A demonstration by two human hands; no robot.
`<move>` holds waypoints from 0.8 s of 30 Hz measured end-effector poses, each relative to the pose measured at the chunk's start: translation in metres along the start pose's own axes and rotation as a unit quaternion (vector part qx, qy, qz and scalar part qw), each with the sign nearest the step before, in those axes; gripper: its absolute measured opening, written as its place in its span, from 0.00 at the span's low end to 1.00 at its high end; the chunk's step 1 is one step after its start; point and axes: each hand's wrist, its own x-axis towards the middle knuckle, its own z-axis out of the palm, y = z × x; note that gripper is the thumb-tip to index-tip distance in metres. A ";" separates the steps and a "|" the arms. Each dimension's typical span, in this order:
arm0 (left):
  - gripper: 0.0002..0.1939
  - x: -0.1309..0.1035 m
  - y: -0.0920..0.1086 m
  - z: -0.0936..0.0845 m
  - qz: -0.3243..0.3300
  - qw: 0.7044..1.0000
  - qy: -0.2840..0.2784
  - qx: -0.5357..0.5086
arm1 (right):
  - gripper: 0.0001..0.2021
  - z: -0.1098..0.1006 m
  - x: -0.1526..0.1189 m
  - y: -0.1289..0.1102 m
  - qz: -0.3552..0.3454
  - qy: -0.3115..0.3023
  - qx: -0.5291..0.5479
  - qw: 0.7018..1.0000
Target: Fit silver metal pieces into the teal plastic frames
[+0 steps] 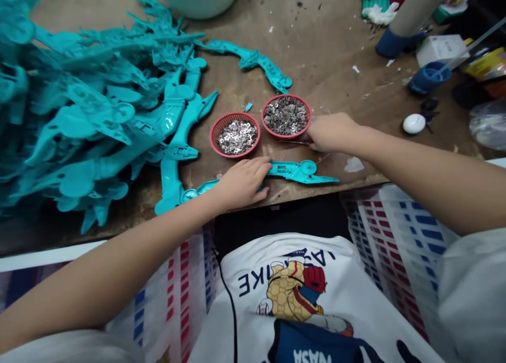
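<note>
My left hand (245, 183) is closed over the middle of a long turquoise plastic part (294, 170), which lies along the front edge of the table. Just right of the baskets, my right hand (331, 132) is closed around a thin dark metal tool (294, 142); its exact kind is unclear. The tool passes by the lower rim of a red basket (263, 121) filled with small dull metal pieces (286, 115). A second red basket (215, 146), holding shiny small metal pieces (237, 137), stands beyond my left hand.
A large heap of turquoise plastic parts (98, 99) covers the left of the table (324, 41). One more curved part (256, 62) lies behind the baskets. At right are a grey post (411, 15), a blue cup (429, 79) and a white egg-shaped object (414, 124). Plastic crates (411, 236) stand below.
</note>
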 end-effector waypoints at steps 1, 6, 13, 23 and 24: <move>0.27 0.000 0.000 0.001 -0.007 1.000 0.006 -0.006 | 0.13 -0.004 -0.004 -0.001 -0.008 -0.008 0.006 1.000; 0.24 -0.003 -0.001 0.011 -0.032 0.997 0.060 -0.041 | 0.07 -0.029 -0.032 -0.006 -0.119 -0.060 -0.002 0.991; 0.40 -0.002 -0.002 0.018 -0.020 0.996 0.069 -0.046 | 0.09 -0.024 -0.039 -0.024 -0.164 -0.079 -0.040 0.982; 0.41 0.007 0.003 0.004 -0.011 0.999 -0.027 0.021 | 0.12 -0.008 -0.041 -0.036 -0.130 -0.042 0.031 0.990; 0.41 0.008 0.005 0.003 -0.015 0.999 -0.029 0.022 | 0.12 -0.006 -0.041 -0.038 -0.125 -0.029 0.060 0.990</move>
